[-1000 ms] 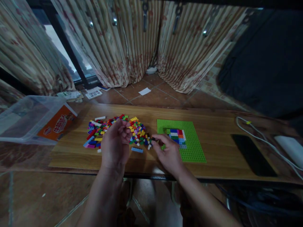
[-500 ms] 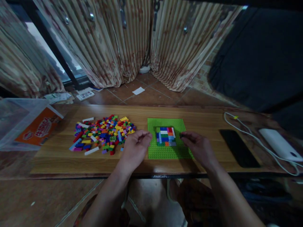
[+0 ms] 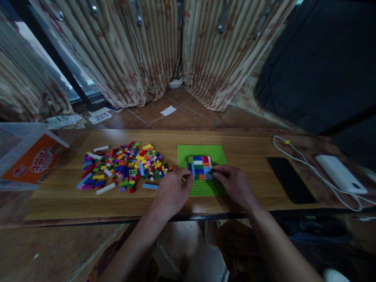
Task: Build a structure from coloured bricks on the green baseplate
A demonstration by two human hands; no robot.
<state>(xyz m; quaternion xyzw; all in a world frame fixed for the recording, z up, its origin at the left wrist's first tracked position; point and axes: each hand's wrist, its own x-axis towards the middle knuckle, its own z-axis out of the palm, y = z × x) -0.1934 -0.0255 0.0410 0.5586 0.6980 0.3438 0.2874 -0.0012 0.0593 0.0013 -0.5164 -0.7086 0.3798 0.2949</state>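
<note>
A green studded baseplate (image 3: 202,190) lies on the wooden tabletop, bearing a low block of toy bricks (image 3: 201,166) in blue, white, red, orange and green. At its near left corner, my left hand (image 3: 175,190) has thumb and forefinger closed together; whatever they hold is hidden. My right hand (image 3: 235,184) pinches at the block's right side, with a small dark brick barely showing at the fingertips. A wide heap of loose toy bricks (image 3: 123,164) spreads to the left of my left hand, and a long light-blue brick (image 3: 150,186) lies at its near edge.
A clear plastic box (image 3: 17,131) with an orange label stands at the table's left end. To the right lie a black phone (image 3: 290,180), a white power bank (image 3: 340,174) and a looped white cable (image 3: 305,158). Curtains (image 3: 117,51) hang behind the table (image 3: 252,149).
My right hand went from the heap's edge across to the baseplate's right, then in to the brick block. My left hand left the heap for the block's left side. The view shifted right.
</note>
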